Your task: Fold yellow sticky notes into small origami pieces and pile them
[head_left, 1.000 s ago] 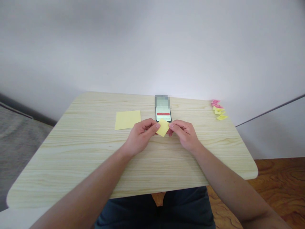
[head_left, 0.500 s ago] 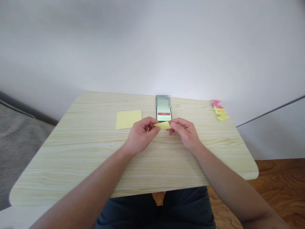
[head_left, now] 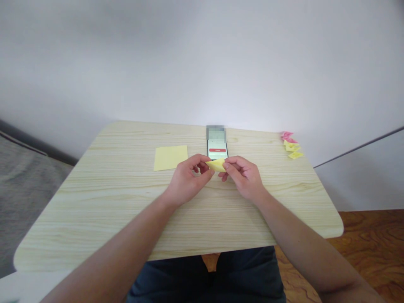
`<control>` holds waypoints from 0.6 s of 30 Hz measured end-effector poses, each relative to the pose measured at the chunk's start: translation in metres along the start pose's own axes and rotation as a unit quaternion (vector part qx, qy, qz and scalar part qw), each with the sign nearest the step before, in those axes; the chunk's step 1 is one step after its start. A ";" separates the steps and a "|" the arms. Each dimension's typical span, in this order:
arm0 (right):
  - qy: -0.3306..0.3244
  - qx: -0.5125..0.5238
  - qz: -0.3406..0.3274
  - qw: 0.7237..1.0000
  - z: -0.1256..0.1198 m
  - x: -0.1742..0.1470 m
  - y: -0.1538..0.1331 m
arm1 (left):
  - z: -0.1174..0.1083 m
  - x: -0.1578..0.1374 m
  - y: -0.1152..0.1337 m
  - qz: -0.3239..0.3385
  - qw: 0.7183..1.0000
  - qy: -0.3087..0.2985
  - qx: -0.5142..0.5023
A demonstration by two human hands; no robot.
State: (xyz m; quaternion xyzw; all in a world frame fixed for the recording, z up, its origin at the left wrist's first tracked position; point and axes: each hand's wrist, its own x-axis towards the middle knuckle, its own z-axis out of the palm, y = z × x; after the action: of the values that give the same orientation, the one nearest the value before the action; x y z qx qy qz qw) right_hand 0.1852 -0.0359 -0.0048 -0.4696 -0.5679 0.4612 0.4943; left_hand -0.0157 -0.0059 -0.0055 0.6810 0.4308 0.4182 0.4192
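A small folded piece of yellow paper is held up between both hands over the middle of the table. My left hand pinches its left end between thumb and fingers. At the right end, the thumb and forefinger of my right hand are closed on the same paper. Just beyond the fingertips lies a phone with a lit screen and a red bar. A flat yellow sheet rests to the left, just beyond my left hand.
Near the table's right edge sit a pink folded paper piece and yellow folded paper pieces. The pale wooden table backs onto a white wall. A grey fabric surface is at the left.
The yellow paper has turned a little in my fingers and shows a more pointed left end. My right thumb has shifted slightly left over it.
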 end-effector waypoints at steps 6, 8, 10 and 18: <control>0.005 -0.036 0.015 0.999 0.001 -0.001 -0.003 | -0.002 -0.003 0.005 0.105 0.989 0.021 0.103; 0.014 -0.026 0.025 0.999 0.001 0.000 -0.002 | -0.003 -0.004 0.008 0.156 0.978 0.027 0.134; 0.014 -0.017 0.039 0.999 0.002 0.001 0.000 | -0.004 -0.005 0.009 0.190 0.970 0.013 0.152; -0.005 -0.222 0.039 0.974 0.000 -0.011 -0.014 | -0.008 -0.014 0.023 0.205 0.921 -0.138 0.302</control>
State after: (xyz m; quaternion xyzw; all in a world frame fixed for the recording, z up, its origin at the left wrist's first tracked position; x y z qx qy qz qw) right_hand 0.1846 -0.0488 0.0078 -0.5870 -0.6397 0.3448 0.3569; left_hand -0.0219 -0.0239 0.0158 0.8996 0.3258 0.2465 0.1543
